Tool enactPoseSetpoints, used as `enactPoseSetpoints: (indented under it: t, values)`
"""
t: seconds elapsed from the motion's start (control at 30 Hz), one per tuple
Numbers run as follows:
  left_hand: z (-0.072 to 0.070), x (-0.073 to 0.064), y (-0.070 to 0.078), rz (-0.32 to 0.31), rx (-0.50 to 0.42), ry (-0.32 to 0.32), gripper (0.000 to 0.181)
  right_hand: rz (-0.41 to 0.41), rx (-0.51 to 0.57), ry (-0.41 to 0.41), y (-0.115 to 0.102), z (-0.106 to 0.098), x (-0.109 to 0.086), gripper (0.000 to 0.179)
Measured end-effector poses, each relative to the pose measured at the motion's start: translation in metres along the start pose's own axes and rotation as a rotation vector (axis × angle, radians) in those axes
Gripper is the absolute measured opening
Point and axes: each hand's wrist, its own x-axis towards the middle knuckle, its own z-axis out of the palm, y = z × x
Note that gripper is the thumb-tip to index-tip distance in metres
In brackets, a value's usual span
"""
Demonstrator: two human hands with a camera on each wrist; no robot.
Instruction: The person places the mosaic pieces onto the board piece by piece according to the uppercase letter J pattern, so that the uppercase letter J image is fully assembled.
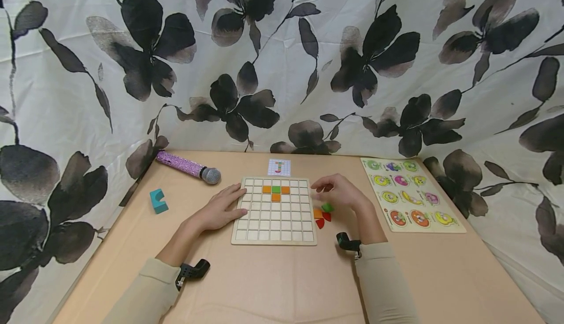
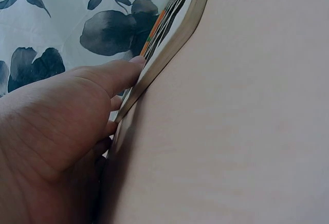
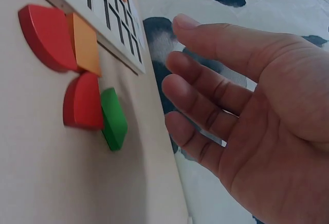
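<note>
A white gridded board (image 1: 273,223) with a pale wooden rim lies flat on the table. On its upper rows sit a green square (image 1: 276,189) between two orange squares, and an orange square (image 1: 275,197) below. My left hand (image 1: 216,210) rests along the board's left edge, its thumb touching the rim. Just off the right edge hovers my right hand (image 1: 339,193), fingers loosely bent and holding nothing. Near it, loose on the table, are an orange block (image 3: 85,44), a green block (image 3: 114,121) and two red round-edged blocks (image 3: 47,39).
A small pattern card (image 1: 279,167) lies behind the board. At the back left is a glittery purple microphone (image 1: 185,164), with a blue notched block (image 1: 158,201) nearer. A fruit-picture sheet (image 1: 411,194) occupies the right side. Floral cloth (image 1: 264,59) hangs behind the table.
</note>
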Motion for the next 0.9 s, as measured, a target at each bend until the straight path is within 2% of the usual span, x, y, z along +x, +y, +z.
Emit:
enactPoseSetpoints:
  t: [0.4, 0.73, 0.9]
  values:
    - [0.001, 0.001, -0.002, 0.004, 0.008, -0.001, 0.075, -0.037, -0.027, -0.072, 0.02, -0.012, -0.003, 0.027]
    - [0.001, 0.001, -0.002, -0.001, 0.011, -0.002, 0.075, 0.039, -0.023, -0.116, 0.025, -0.015, -0.007, 0.026]
    - [0.0, 0.0, -0.001, -0.001, 0.007, -0.001, 0.075, 0.034, -0.036, -0.15, 0.025, -0.015, -0.009, 0.025]
